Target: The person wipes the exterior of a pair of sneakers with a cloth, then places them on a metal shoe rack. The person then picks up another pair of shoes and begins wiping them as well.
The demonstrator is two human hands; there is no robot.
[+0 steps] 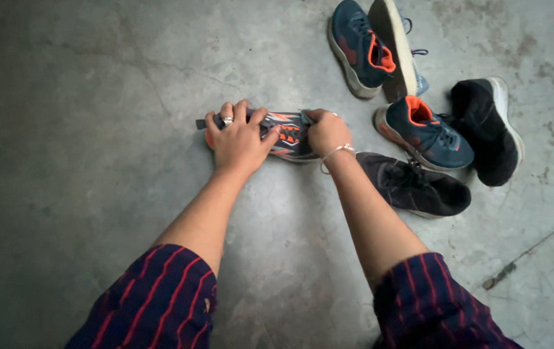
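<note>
A dark grey sneaker with orange stripes [288, 137] lies on its side on the concrete floor. My left hand [238, 137], a ring on one finger, covers and grips its left end. My right hand [327, 131], with a thin bracelet at the wrist, clasps the shoe's right end near the collar. Both hands hide much of the shoe. My sleeves are dark with red stripes.
Right of my hands lie several more shoes: a black sneaker [419, 186], a teal sneaker with orange lining [424, 132], another teal one [361, 46] beside an upturned pale sole [394, 45], and a black shoe with a white sole [489, 129]. Bare concrete floor [96, 129] extends left.
</note>
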